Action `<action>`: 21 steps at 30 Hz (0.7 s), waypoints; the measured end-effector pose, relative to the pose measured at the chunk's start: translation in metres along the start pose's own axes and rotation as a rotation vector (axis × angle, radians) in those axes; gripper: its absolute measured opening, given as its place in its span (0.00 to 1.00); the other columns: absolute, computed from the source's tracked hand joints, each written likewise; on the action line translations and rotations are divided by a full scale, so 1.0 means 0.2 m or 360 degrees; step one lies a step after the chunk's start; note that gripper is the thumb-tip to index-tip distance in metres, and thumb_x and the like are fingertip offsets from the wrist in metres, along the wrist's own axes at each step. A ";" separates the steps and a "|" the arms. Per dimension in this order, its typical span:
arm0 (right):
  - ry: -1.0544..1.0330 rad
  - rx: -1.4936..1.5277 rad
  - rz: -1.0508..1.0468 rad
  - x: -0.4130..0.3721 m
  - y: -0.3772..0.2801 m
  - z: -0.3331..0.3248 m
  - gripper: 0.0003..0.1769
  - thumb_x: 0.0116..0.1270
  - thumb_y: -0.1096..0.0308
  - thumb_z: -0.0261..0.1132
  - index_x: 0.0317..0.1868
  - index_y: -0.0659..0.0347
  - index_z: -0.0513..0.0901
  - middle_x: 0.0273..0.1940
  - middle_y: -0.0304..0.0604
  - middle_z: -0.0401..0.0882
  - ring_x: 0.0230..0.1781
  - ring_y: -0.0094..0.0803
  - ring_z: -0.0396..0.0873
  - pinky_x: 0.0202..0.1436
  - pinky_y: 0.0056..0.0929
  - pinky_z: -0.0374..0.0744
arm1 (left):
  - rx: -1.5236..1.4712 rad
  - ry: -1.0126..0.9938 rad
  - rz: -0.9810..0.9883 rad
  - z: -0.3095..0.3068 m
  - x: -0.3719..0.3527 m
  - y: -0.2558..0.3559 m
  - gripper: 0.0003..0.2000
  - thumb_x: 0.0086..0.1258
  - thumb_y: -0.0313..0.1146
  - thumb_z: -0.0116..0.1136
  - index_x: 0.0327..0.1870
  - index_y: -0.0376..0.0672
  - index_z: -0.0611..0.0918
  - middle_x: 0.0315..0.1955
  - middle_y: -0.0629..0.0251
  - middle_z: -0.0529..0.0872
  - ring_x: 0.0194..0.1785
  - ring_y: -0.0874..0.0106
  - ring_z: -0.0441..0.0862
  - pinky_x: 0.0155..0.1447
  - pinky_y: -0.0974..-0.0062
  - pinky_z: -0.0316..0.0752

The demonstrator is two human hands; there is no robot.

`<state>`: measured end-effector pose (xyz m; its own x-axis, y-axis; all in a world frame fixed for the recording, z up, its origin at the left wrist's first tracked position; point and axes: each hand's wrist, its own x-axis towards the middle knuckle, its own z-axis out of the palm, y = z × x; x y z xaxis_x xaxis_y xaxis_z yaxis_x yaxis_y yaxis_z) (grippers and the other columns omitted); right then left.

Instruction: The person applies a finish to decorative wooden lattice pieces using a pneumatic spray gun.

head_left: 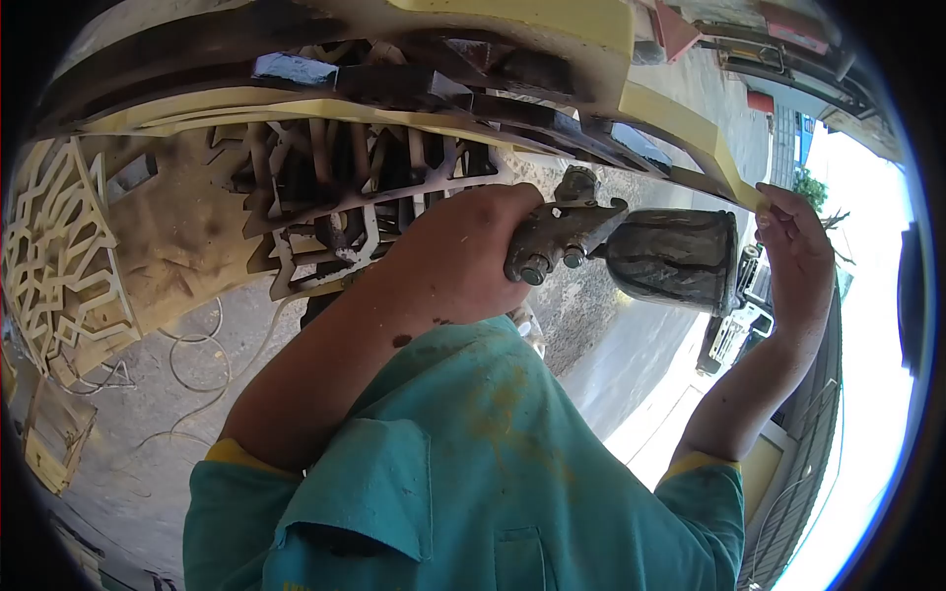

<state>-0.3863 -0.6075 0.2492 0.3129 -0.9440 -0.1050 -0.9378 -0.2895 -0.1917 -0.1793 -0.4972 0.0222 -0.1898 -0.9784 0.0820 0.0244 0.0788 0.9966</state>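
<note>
My left hand [498, 231] is closed around a paint spray gun [557, 236]. The gun is metal, stained with paint, and tilted on its side in the view. Its dark, paint-streaked cup [670, 261] points towards my right hand [796, 231]. The fingers of that hand are closed on the end of a pale yellow cut-out panel [680, 123]. Seen nearly edge-on, this panel runs across the top of the view, with dark brown paint on its inner edges. My left palm and the gun's trigger are hidden.
Behind my left arm stand brown-and-white lattice pieces [370, 182]. A cream patterned panel [64, 246] leans against a tan board [187, 236] at the left. A thin hose [202, 364] lies curled on the concrete ground. A vehicle [739, 320] is visible beyond my right forearm.
</note>
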 end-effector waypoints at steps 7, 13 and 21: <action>-0.0024 -0.0048 0.0004 0.01 0.00 0.00 0.12 0.69 0.72 0.61 0.52 0.62 0.80 0.40 0.38 0.81 0.39 0.20 0.75 0.47 0.22 0.74 | 0.0100 0.0030 -0.0089 0.03 -0.03 -0.04 0.16 0.49 0.26 0.61 0.41 0.38 0.76 0.31 0.49 0.81 0.38 0.49 0.80 0.41 0.60 0.73; -0.0018 0.0010 -0.0012 0.01 0.00 0.01 0.12 0.70 0.73 0.60 0.52 0.62 0.80 0.40 0.38 0.81 0.39 0.21 0.75 0.47 0.22 0.73 | 0.0055 -0.0019 -0.0054 0.02 -0.02 0.02 0.21 0.47 0.28 0.63 0.46 0.38 0.76 0.36 0.48 0.81 0.41 0.49 0.80 0.45 0.59 0.74; -0.0024 -0.0104 0.0014 0.01 -0.01 0.00 0.12 0.70 0.73 0.60 0.52 0.63 0.80 0.41 0.39 0.82 0.41 0.22 0.77 0.47 0.22 0.74 | 0.0002 0.0040 0.0127 0.03 -0.05 0.06 0.26 0.46 0.29 0.65 0.51 0.38 0.75 0.42 0.48 0.80 0.47 0.50 0.79 0.51 0.61 0.74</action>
<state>-0.3838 -0.6089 0.2495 0.3062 -0.9442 -0.1213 -0.9482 -0.2913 -0.1266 -0.1833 -0.4856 0.0334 -0.1628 -0.9734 0.1610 0.0372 0.1570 0.9869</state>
